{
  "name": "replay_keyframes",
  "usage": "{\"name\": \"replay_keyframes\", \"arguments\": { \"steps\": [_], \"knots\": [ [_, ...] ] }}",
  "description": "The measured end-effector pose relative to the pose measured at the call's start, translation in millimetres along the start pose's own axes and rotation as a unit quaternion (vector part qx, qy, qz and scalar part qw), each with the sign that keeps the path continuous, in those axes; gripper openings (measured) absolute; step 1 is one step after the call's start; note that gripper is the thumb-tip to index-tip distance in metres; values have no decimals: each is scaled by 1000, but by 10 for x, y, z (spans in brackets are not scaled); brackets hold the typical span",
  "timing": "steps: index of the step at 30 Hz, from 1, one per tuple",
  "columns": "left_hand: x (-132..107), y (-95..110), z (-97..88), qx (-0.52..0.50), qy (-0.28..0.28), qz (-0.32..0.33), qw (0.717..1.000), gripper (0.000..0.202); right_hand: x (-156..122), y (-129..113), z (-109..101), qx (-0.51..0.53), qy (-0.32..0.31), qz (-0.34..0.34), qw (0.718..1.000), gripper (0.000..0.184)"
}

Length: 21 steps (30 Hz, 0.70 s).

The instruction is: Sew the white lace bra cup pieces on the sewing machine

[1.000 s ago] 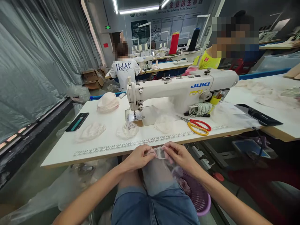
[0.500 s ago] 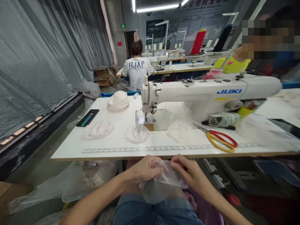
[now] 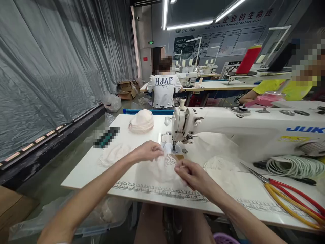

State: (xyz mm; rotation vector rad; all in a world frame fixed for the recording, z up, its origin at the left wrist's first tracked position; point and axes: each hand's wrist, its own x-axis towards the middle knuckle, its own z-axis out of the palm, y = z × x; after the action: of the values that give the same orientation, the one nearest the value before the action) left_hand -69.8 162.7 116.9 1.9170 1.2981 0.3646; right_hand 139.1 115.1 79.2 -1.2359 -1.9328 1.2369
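My left hand (image 3: 146, 151) and my right hand (image 3: 191, 175) are both over the white sewing table (image 3: 83, 171), pinching a sheer, clear plastic bag (image 3: 158, 173) that lies in front of the needle. The bag covers a small white net piece (image 3: 169, 160) by the presser foot. Both hands have their fingers closed on the bag's edges. The white JUKI sewing machine (image 3: 254, 127) stands just behind my hands.
Pale lace pieces lie left (image 3: 113, 154) and right (image 3: 222, 164) of my hands, and a stack of cups (image 3: 141, 121) sits at the back. Red-and-yellow scissors (image 3: 289, 195) and coiled white cord (image 3: 291, 166) lie on the right. Other people sit at tables behind.
My hands have risen from my lap onto the table, carrying the clear bag up to the spot before the needle. The view has swung left and closer to the machine.
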Motion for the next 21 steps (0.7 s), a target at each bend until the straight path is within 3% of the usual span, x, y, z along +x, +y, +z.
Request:
{"name": "replay_keyframes", "arguments": {
  "steps": [4,8,12,16,21],
  "knots": [
    [399,-253,98,78,24,-38,996,10,377,273,18,-204,87,-10,975,7],
    [440,-331,325,114,53,-41,991,10,380,462,19,-347,77,15,935,18],
    [485,-249,471,124,48,-24,991,13,328,554,-150,-377,68,15,924,19],
    [613,-160,585,105,41,-6,994,14,266,619,-424,-396,64,58,914,12],
    [682,-135,615,109,28,5,994,17,228,624,-593,-437,54,74,895,13]
  ]
}}
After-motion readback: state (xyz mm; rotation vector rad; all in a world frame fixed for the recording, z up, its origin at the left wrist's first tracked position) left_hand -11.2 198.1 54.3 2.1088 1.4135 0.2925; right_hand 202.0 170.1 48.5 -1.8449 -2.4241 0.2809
